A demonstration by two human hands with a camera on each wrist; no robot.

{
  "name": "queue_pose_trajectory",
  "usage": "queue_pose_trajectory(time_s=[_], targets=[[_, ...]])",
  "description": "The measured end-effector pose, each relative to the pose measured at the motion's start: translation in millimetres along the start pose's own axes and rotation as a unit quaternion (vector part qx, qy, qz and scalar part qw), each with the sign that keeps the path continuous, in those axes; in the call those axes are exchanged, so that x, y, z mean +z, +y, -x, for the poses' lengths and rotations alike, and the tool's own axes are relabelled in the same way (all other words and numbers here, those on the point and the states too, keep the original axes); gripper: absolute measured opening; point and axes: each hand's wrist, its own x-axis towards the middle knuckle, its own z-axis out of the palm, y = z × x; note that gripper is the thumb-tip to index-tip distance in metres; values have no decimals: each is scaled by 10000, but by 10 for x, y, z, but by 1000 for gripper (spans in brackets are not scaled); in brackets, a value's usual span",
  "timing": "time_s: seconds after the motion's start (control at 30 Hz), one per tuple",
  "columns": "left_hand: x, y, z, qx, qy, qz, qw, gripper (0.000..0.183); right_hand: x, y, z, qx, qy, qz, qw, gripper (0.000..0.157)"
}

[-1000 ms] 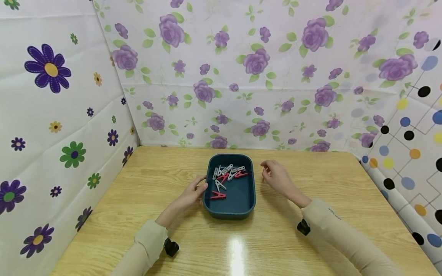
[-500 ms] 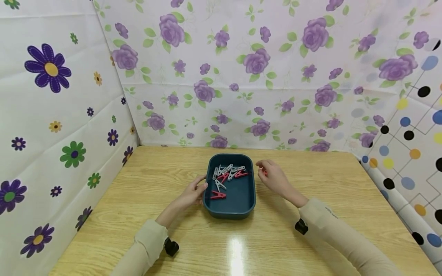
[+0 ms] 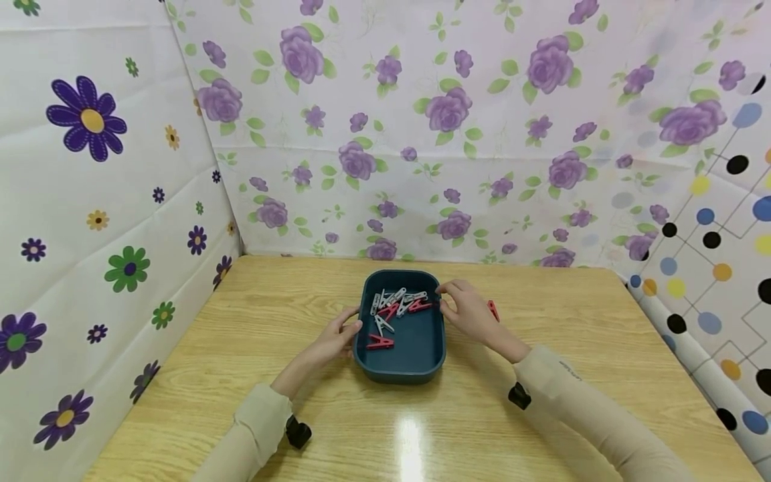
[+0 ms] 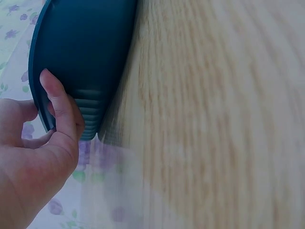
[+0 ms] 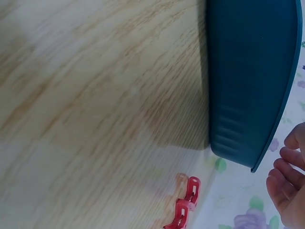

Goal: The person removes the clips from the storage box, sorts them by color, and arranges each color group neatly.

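Note:
A dark teal plastic bin [image 3: 402, 376] stands on the wooden table, holding several grey-white and red clothespins. My left hand [image 3: 333, 338] grips its left side, thumb at the rim and fingers against the outer wall; the left wrist view shows the fingers [image 4: 59, 102] bent at that edge. At the opposite side, my right hand [image 3: 476, 314] has its fingertips right by the rim. Its fingers [image 5: 286, 179] are loosely bent in the right wrist view, and no clothespin shows among them. A red clothespin [image 3: 493, 310] lies on the table just beyond my right hand.
Inside the bin, white clothespins [image 3: 383, 324] and a red clothespin [image 3: 380, 342] lie toward the left and back. The wooden table [image 3: 289, 288] ends at a flowered cloth backdrop [image 3: 409, 154]. Patterned cloth also hangs at both sides.
My right hand has moved left to the bin's right rim, and the red clothespin on the table now shows to the right of it. The left hand and the bin stay in place.

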Motion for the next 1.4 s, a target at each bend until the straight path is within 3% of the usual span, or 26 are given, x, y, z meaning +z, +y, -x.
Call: queue_pose_trajectory(time_s=[0.33, 0.63, 0.87, 1.17, 1.4], targets=[[-13, -19, -6, 4, -109, 0, 9999, 54, 36, -71, -80, -718, -115, 523, 9960, 18], [-11, -6, -28, -8, -70, 19, 10000, 54, 40, -109, -178, -802, -387, 644, 9939, 18], [-25, -5, -15, 20, -98, 46, 9999, 54, 99, -128, -263, -1110, -791, 1035, 9853, 14], [-7, 5, 5, 28, -126, -22, 9999, 53, 123, -217, -348, -891, -1679, 1258, 9737, 16], [-15, -2, 8, 3, -161, -34, 9999, 54, 184, -277, -435, -415, -2542, 1726, 9507, 29]])
